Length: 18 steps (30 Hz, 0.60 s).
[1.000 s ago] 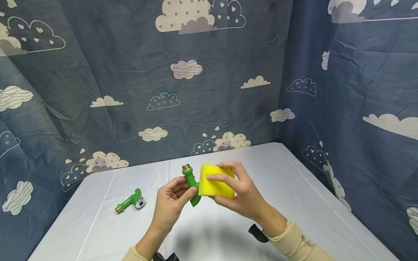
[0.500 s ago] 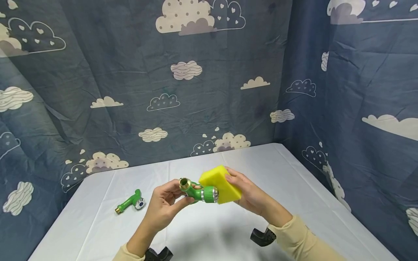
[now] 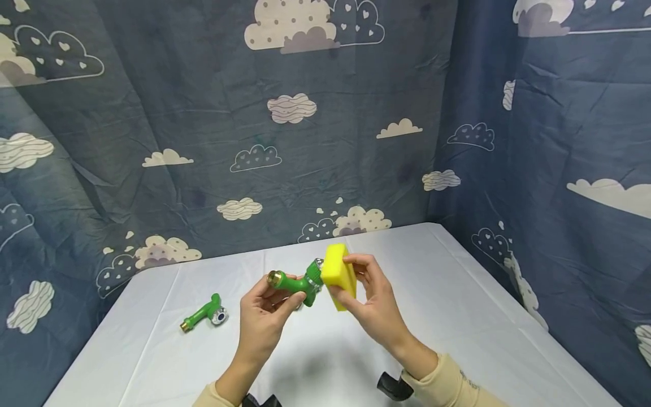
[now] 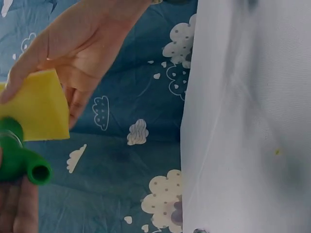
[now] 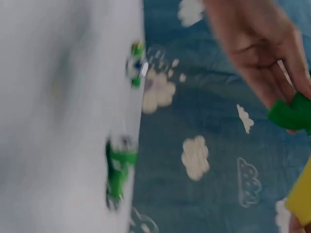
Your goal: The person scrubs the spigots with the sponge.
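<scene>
Pinching the green tap [image 3: 291,284] mid-frame, the fingers of your left hand [image 3: 260,321] hold it raised over the desk [image 3: 152,356]. Your right hand [image 3: 375,311] pinches the yellow sponge [image 3: 337,271] between thumb and fingers, its face apparently against the tap's knob [image 3: 313,273]. Push too hard sideways and the tap could pivot out of that fingertip hold and drop; squeeze unevenly and the sponge might fold, baring your fingers to metal.

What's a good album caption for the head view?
Left hand grips a green tap, right hand a yellow sponge; a second tap lies on the white table.
</scene>
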Tool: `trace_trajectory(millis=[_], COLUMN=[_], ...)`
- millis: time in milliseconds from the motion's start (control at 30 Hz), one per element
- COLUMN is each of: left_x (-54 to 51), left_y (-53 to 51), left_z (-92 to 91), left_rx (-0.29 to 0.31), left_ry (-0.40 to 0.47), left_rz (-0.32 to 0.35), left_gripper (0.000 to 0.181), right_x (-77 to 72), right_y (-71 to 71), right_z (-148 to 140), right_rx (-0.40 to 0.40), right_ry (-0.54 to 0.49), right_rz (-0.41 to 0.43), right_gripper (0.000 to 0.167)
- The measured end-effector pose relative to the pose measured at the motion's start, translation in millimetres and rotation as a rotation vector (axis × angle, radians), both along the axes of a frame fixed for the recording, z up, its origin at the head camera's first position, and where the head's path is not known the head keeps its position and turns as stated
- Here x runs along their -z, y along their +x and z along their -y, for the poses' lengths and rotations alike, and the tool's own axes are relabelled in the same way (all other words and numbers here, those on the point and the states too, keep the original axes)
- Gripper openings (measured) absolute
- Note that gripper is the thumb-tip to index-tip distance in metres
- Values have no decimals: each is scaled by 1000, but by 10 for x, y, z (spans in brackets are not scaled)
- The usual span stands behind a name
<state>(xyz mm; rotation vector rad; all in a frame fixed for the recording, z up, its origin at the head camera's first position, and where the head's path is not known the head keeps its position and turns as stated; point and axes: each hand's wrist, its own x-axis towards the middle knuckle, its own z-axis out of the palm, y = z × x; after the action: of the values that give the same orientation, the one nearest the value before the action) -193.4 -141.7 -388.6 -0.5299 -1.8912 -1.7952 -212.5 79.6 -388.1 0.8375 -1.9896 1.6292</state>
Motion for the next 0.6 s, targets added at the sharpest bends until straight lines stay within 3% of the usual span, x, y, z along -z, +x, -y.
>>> trace_trajectory(millis=[67,133,200,267,367,433,533,600], left_x=[-6,-14,-26,-42,-62,-66,-63,-61], left_y=[-6,-10,-8,2,28,43,50,45], left_z=[-24,-37,-41,-36,-18,9,67,112], left_rx=[-24,-26,-14,11,73,105,127,141], left_ry=[-12,-10,6,28,56,63,72,88], left_rz=[39,84,129,165,205,222,234,241], left_gripper=[29,30,31,32,33,34,34,35], right_x=[-1,-10,-29,-46,-55,-56,-71,-97], right_y=[21,35,33,11,-60,-110,-185,-219], right_z=[-13,-35,-58,-80,-109,-123,-141,-153], right_rx=[80,109,94,86,105,122,145,127], right_ry=[84,152,204,251,290,298,263,215], right_rz=[-199,-365,-482,-544,-559,-525,-420,-288], right_gripper=[54,57,58,60,62,63,58,52])
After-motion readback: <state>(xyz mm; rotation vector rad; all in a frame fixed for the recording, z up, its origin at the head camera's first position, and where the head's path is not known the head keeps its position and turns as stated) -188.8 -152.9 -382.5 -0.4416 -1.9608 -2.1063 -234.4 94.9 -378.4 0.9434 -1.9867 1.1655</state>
